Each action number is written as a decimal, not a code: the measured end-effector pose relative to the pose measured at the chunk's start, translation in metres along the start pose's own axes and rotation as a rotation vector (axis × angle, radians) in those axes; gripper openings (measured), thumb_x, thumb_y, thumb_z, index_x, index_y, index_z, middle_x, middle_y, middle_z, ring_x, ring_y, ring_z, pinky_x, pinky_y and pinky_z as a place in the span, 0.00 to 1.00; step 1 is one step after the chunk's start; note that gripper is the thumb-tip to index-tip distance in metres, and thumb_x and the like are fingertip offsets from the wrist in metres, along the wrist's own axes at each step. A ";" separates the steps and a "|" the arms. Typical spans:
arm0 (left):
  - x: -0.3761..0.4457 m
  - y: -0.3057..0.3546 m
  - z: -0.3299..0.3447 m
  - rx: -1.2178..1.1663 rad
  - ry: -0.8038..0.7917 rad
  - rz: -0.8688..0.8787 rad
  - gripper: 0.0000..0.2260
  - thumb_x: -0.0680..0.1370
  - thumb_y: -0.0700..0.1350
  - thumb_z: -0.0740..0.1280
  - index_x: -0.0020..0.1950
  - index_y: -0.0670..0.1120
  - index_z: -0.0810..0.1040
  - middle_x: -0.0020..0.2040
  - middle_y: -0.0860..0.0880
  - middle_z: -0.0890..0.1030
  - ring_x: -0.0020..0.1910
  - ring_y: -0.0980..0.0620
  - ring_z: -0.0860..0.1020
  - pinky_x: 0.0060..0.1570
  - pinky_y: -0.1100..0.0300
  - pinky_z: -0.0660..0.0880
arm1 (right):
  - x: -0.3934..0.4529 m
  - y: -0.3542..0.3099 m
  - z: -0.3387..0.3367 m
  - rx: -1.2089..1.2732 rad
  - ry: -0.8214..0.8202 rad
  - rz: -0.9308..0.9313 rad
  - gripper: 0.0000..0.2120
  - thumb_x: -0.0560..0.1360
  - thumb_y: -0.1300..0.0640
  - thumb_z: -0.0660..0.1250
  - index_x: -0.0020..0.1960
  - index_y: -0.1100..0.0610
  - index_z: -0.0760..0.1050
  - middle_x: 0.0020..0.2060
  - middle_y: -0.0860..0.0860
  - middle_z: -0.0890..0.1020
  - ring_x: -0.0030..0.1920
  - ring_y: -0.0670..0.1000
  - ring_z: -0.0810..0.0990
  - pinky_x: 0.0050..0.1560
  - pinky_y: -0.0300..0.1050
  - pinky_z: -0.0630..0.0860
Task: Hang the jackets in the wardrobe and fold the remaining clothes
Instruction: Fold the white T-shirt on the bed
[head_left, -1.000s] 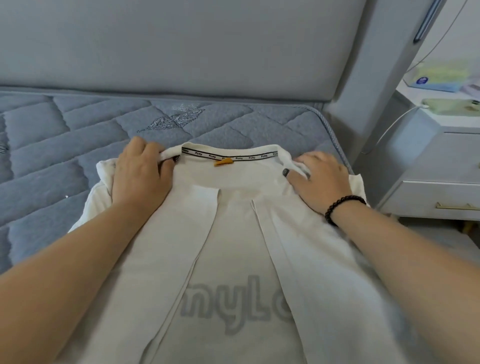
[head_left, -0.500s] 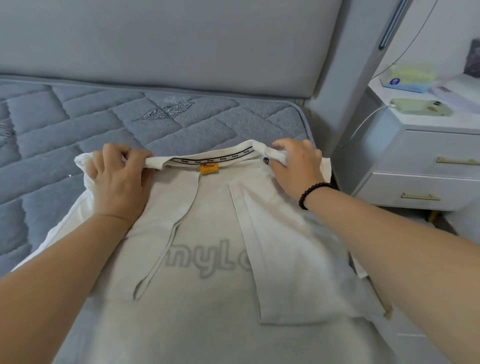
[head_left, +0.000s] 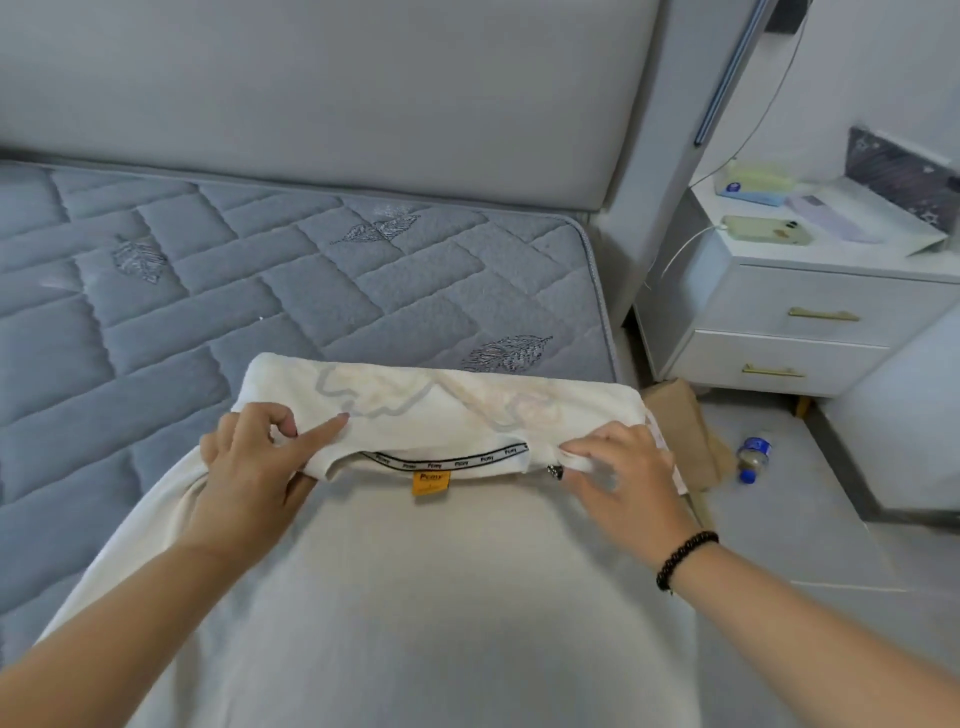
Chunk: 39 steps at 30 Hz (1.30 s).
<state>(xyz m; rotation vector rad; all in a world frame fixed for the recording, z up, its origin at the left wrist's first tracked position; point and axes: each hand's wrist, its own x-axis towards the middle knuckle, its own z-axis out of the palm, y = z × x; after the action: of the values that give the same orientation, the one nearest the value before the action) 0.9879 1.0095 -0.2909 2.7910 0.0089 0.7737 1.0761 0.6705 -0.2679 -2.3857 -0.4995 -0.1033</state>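
Shirt sits mid-frame on the bed, my left hand and right hand each pinching a collar-end corner, I'd guess to keep the fold square.

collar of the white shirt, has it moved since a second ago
Yes. The collar has been pulled toward the person, away from the headboard, by both hands, left and right.

White T-shirt: faint grey and peach print, black neck tape, orange label; mattress blue-grey, quilted, leaf embroidery; headboard plain grey; nightstand white, gold handles; bracelet black beads.
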 end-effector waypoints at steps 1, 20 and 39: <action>-0.015 0.003 -0.012 0.000 -0.039 0.026 0.20 0.70 0.45 0.65 0.62 0.55 0.79 0.48 0.46 0.68 0.44 0.43 0.67 0.47 0.52 0.58 | -0.018 -0.008 0.000 0.015 -0.008 0.009 0.12 0.70 0.61 0.74 0.48 0.45 0.82 0.40 0.39 0.73 0.50 0.49 0.70 0.49 0.48 0.59; -0.258 0.042 -0.150 -0.048 -0.338 0.117 0.21 0.71 0.49 0.59 0.61 0.53 0.82 0.45 0.52 0.65 0.43 0.53 0.64 0.39 0.54 0.70 | -0.263 -0.088 -0.004 -0.179 -0.462 0.149 0.22 0.77 0.64 0.60 0.51 0.37 0.80 0.44 0.36 0.68 0.56 0.44 0.68 0.49 0.42 0.54; -0.311 0.147 -0.148 -0.099 -0.346 0.056 0.24 0.68 0.54 0.63 0.63 0.53 0.78 0.56 0.49 0.76 0.54 0.50 0.71 0.47 0.51 0.69 | -0.321 -0.064 -0.043 0.275 -0.206 0.566 0.13 0.74 0.66 0.63 0.43 0.50 0.79 0.44 0.45 0.81 0.45 0.44 0.78 0.44 0.27 0.70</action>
<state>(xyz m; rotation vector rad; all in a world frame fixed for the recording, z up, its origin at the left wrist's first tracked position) 0.6371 0.8792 -0.2913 2.7993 -0.1653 0.2851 0.7580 0.5822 -0.2617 -2.1833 0.0820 0.4394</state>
